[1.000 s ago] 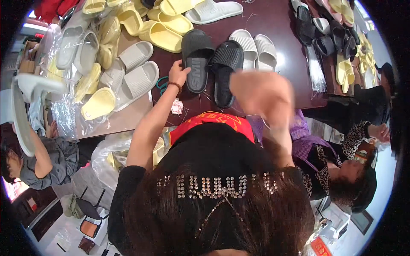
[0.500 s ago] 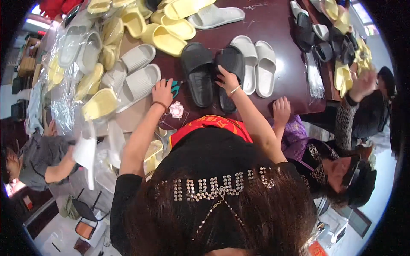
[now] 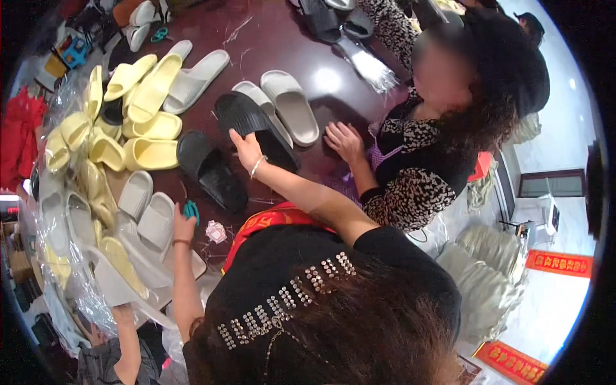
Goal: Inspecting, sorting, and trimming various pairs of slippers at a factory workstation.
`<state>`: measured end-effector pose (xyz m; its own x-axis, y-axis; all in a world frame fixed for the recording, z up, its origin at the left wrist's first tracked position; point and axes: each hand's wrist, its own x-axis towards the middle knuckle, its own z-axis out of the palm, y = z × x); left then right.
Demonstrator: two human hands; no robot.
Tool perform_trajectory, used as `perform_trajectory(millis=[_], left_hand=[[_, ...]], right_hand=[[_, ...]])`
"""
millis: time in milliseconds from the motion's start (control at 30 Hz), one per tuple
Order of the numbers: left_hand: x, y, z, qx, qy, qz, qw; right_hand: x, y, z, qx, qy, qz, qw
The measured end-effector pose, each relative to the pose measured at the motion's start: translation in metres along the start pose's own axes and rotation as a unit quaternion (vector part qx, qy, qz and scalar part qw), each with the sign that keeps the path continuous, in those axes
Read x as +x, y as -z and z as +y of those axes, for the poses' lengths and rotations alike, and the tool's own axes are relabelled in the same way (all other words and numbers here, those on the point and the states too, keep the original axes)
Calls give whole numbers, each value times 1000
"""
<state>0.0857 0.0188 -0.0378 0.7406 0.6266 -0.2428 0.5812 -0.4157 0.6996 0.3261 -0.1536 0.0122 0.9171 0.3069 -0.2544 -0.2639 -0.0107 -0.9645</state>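
Black slipper [image 3: 260,123] has shifted, partly hiding a grey slipper [image 3: 253,92]

The table [image 3: 269,38] looks smooth and shiny. The right black slipper [image 3: 247,115] has a dull, ribbed strap. On the left, the bag [image 3: 86,317] is thin, crinkly, glossy plastic.
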Motion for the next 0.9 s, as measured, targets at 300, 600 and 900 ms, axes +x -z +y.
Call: perform_trajectory(millis=[300, 600, 900], left_hand=[[-47, 31, 52, -457, 122, -27, 881], [-19, 8, 140, -499, -60, -155, 851], [13, -32, 162, -519, 85, -300, 796]], right_hand=[[-10, 2, 18, 42, -102, 49, 993], [2, 24, -28, 142, 6, 14, 990], [-12, 37, -1, 160, -34, 51, 985]])
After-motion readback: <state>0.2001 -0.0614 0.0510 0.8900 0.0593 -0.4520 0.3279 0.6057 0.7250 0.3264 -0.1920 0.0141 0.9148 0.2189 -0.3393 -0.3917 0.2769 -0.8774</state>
